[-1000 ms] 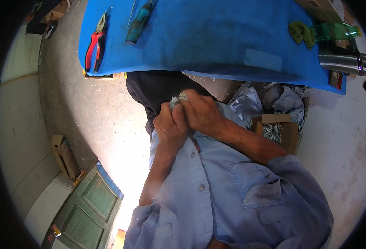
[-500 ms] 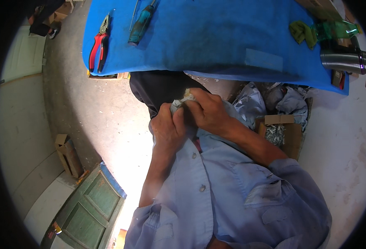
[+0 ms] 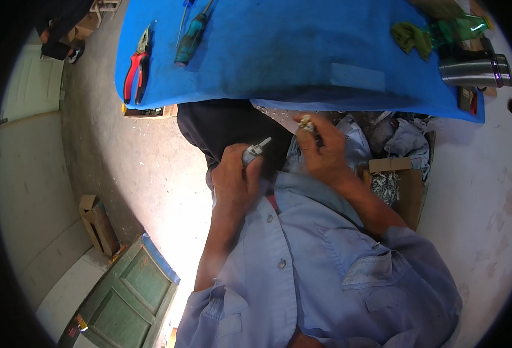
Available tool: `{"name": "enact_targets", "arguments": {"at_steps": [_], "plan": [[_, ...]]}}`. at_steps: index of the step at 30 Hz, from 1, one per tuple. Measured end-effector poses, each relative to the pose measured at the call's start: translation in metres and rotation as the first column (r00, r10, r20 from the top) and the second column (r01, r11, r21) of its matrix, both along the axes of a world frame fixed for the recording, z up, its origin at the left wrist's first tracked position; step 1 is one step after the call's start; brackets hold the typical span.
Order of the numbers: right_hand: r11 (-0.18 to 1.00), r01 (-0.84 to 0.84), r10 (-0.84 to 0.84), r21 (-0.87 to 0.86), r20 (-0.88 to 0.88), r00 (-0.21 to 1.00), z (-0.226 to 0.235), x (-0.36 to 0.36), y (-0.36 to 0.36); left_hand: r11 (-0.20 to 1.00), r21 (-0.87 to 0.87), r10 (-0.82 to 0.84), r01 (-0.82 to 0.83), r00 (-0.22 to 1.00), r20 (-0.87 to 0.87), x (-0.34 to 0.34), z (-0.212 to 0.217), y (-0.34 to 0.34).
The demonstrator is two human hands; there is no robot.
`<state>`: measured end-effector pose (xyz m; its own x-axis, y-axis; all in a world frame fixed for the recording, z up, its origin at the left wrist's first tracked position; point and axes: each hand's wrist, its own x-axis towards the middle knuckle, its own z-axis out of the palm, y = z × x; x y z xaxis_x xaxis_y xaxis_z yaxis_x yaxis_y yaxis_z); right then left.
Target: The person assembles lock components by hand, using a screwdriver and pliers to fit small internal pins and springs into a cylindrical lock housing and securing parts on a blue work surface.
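Note:
Closed around a small grey cylindrical part (image 3: 252, 154), my left hand (image 3: 231, 180) is low over my lap. A thin pale pin sticks out of the part's top toward the upper right. My right hand (image 3: 328, 153), a little farther off and to the right, pinches a small cream-coloured piece (image 3: 306, 123) between thumb and fingers. A gap separates the two pieces. Their exact kinds are too small to make out, and my left fingers cover the lower part of the grey one.
Ahead is a blue-covered table (image 3: 256, 52) with red-handled pliers (image 3: 135, 75), a teal-handled screwdriver (image 3: 191, 42), a green cloth (image 3: 411, 39) and a steel flask (image 3: 470, 72). A cardboard box of metal bits (image 3: 409, 197) stands at right, near crumpled bags (image 3: 407, 139).
My hands, close together before, have come apart. My right hand has moved right with the cream-coloured piece, and the pin on the grey part now shows. The left hand stays nearly in place.

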<state>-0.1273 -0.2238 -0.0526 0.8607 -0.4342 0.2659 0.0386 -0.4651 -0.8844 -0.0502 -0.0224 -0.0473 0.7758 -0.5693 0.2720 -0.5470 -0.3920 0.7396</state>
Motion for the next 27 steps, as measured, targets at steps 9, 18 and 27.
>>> {"name": "enact_targets", "arguments": {"at_steps": [9, 18, 27], "plan": [[0.844, 0.536, -0.518, -0.021, -0.293, 0.804, -0.060, -0.118, -0.083, 0.996, -0.066, -0.062, 0.066, 0.996, 0.065, 0.000, 0.004, -0.010], [0.514, 0.738, -0.809, -0.436, -0.533, 0.248, -0.150, -0.344, -0.163, 0.992, -0.104, -0.070, 0.071, 0.998, 0.006, 0.000, 0.009, -0.015], [0.435, 0.542, -0.830, -0.719, -0.554, -0.069, -0.177, -0.475, -0.171, 0.986, -0.160, -0.057, 0.053, 0.998, -0.017, -0.001, 0.011, -0.023]]}}
